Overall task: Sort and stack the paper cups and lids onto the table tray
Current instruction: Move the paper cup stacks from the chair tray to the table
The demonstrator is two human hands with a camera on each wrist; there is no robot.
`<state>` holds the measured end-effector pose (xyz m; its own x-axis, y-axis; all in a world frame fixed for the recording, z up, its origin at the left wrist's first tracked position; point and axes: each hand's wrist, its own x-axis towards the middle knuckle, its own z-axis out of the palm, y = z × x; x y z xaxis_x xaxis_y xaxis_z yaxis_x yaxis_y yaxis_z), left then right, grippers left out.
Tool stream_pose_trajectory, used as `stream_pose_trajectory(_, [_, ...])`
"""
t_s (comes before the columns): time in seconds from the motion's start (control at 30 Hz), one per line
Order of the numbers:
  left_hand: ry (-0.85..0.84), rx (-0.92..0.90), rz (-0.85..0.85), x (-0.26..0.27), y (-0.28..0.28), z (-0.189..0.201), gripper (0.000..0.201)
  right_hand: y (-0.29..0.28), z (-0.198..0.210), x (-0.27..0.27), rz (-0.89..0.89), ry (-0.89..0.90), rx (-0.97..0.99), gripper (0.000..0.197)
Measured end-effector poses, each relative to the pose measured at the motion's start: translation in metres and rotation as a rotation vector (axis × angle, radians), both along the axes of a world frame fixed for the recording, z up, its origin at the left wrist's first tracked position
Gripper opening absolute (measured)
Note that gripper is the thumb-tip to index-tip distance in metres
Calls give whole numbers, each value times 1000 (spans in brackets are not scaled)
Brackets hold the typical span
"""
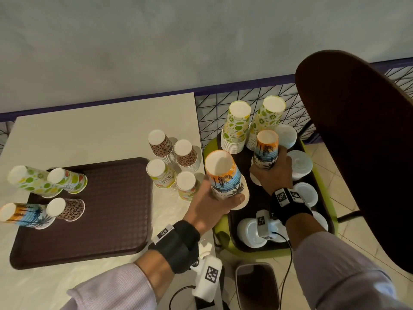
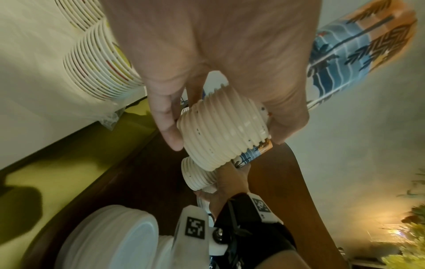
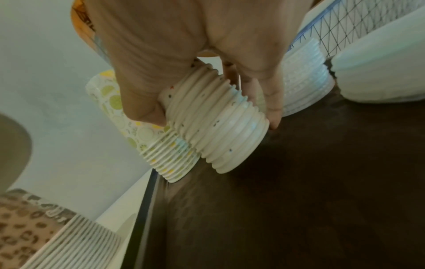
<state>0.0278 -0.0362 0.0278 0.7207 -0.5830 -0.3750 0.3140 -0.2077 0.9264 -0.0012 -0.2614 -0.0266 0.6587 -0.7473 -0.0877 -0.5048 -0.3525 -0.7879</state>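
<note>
My left hand (image 1: 210,198) grips a stack of palm-print paper cups (image 1: 225,180), bottoms up, raised above the gap between table and chair. In the left wrist view, fingers and thumb curl round the stack's rims (image 2: 218,145). My right hand (image 1: 274,173) grips a second palm-print stack (image 1: 267,151) over the chair's dark tray (image 1: 252,211); the right wrist view shows its rims (image 3: 220,138) just above that tray. The brown table tray (image 1: 107,209) carries lime (image 1: 29,182), summer-print (image 1: 67,180), palm (image 1: 24,214) and leopard (image 1: 66,209) stacks.
Two leopard stacks (image 1: 174,148) and two summer-print stacks (image 1: 172,180) stand on the white table beside the tray. Two tall lime stacks (image 1: 237,128) and several piles of white lids (image 1: 299,162) crowd the chair's tray. A dark chair back (image 1: 357,142) rises at the right.
</note>
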Motion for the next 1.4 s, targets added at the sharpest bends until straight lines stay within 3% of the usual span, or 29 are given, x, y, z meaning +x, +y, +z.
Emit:
stream_pose_trajectory(0.1, [-2,-24,-45,-5,16,4,56,5,11,-8,-34,-69,2,88])
stream_pose_trajectory(0.23, [3,-8,-56,-12,55,1,85,15,29,-25,-72,-178,-3,82])
stream_pose_trajectory(0.4, [-199,178,-40,-15,114,-5,85,45,54,-49,-59,-294,10,74])
stream_pose_trajectory(0.6, [-137,320,41,2,164,-32,100,91,72,-61,6,-358,100,79])
stream_pose_trajectory(0.7, [-100,329,93,11,168,-34,106,114,71,-65,49,-345,142,84])
stream_pose_trajectory(0.83, [-83,398,98,20,167,-38,83,137,70,-73,110,-324,188,89])
stream_pose_trajectory(1.0, [-96,455,92,20,159,-39,80,153,67,-76,151,-294,209,85])
stream_pose_trajectory(1.1, [-137,503,87,18,153,-40,91,158,65,-77,177,-280,187,86])
stream_pose_trajectory(1.3, [-167,557,108,14,157,-56,91,162,59,-79,199,-250,194,93])
stream_pose_trajectory(1.4, [-170,560,100,11,159,-55,101,162,58,-82,204,-249,185,93])
